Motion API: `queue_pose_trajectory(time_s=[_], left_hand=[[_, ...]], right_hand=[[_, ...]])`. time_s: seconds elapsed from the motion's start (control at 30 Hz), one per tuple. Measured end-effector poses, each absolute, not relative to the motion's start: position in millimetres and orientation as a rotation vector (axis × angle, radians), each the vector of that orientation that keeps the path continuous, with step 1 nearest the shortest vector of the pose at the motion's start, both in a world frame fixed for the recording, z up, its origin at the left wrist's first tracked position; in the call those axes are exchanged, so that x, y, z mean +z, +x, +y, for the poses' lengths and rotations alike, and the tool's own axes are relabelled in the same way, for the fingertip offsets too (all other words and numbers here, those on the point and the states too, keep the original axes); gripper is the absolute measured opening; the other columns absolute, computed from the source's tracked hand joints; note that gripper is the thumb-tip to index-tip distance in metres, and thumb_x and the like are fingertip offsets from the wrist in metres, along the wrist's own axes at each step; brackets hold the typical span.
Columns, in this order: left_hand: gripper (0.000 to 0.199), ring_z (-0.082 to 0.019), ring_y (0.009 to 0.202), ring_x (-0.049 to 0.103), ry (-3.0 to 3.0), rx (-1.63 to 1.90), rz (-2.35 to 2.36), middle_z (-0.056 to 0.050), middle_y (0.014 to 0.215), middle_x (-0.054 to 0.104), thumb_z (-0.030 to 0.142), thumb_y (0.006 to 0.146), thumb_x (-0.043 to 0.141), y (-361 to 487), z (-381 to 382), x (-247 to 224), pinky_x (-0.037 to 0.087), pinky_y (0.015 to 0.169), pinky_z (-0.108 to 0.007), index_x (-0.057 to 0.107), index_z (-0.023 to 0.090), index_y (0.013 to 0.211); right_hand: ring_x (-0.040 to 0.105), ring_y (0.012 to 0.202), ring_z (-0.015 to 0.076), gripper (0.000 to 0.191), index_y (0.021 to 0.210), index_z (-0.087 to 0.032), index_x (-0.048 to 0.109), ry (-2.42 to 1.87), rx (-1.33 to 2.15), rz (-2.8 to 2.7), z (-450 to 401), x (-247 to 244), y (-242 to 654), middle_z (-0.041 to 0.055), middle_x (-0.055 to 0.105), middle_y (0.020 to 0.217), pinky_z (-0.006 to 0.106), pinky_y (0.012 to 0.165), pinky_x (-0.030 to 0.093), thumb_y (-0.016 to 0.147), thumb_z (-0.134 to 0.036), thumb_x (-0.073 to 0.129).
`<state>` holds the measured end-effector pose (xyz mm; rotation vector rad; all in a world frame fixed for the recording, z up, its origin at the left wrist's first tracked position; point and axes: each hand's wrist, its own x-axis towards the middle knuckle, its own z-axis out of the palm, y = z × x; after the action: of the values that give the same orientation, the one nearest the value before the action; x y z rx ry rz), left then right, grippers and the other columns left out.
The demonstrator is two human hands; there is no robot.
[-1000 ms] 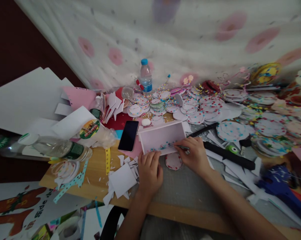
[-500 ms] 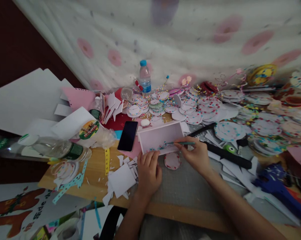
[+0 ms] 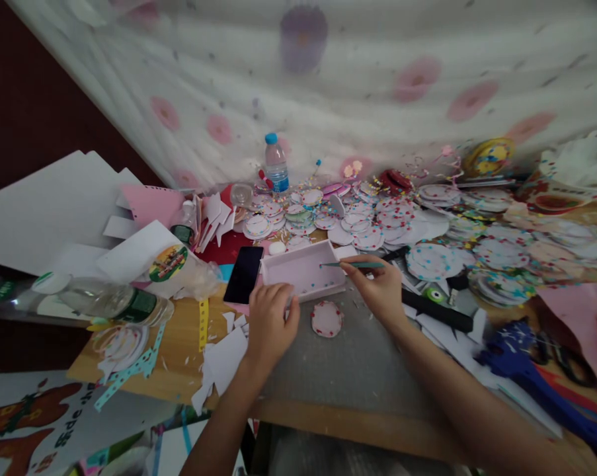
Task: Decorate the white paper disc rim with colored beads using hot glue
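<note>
A shallow white box (image 3: 278,268) stands on the grey cutting mat, with small blue and red bits scattered on its floor. My left hand (image 3: 273,324) grips its front left corner, fingers over the rim and thumb to the right. Between the thumb and fingers of my right hand (image 3: 380,291) is a slim teal pair of tweezers (image 3: 360,264). Their tip points left over the inside of the box, with a tiny dark-blue speck at its end. Just in front of the box lies a round white disc (image 3: 326,319) edged with red dots.
Behind the box are many dotted paper discs (image 3: 358,221) and a water bottle (image 3: 277,165). A phone (image 3: 242,274) lies left, near paper scraps (image 3: 223,360) and a lying bottle (image 3: 114,301). At right are a black rod (image 3: 437,309) and a blue glue gun (image 3: 536,370).
The box, tipped up toward me before, now sits flatter, and its bits have spread out. My left hand has shifted left along its front. The tweezers' tip is higher among the bits.
</note>
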<state>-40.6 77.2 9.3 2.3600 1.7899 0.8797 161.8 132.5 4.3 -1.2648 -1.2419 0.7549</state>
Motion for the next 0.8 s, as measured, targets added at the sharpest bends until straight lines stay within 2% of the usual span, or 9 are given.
queue_pose_trajectory(time_s=[0.17, 0.33, 0.8], left_hand=[[0.016, -0.024, 0.095, 0.062, 2.265, 1.025, 1.809, -0.007, 0.099, 0.069, 0.026, 0.086, 0.061, -35.1, 109.6, 28.9, 0.044, 0.084, -0.038, 0.066, 0.018, 0.099], [0.02, -0.025, 0.097, 0.061, 2.262, 0.902, 1.717, -0.006, 0.095, 0.069, 0.034, 0.079, 0.071, -18.6, 129.6, 23.4, 0.043, 0.088, -0.039, 0.068, 0.019, 0.092], [0.005, -0.022, 0.09, 0.064, 2.226, 0.831, 1.611, -0.003, 0.087, 0.072, 0.016, 0.08, 0.068, -10.7, 133.8, 14.0, 0.045, 0.084, -0.038, 0.068, 0.02, 0.083]], right_hand=[[0.064, 0.066, 0.0175, 0.014, 0.076, -0.019, 0.074, -1.198, 0.786, -1.209, 136.7, 3.4, 157.2, 0.0048, 0.075, 0.076, 0.028, 0.059, 0.048, 0.071, -0.032, 0.073], [0.065, 0.067, 0.018, 0.013, 0.077, -0.02, 0.073, -1.195, 0.802, -1.097, 130.3, -15.5, 156.3, 0.0049, 0.075, 0.076, 0.029, 0.06, 0.049, 0.073, -0.033, 0.072], [0.067, 0.069, 0.0205, 0.017, 0.074, -0.02, 0.074, -1.188, 0.933, -0.97, 117.7, -25.0, 154.0, 0.0054, 0.075, 0.074, 0.032, 0.063, 0.052, 0.069, -0.036, 0.074]])
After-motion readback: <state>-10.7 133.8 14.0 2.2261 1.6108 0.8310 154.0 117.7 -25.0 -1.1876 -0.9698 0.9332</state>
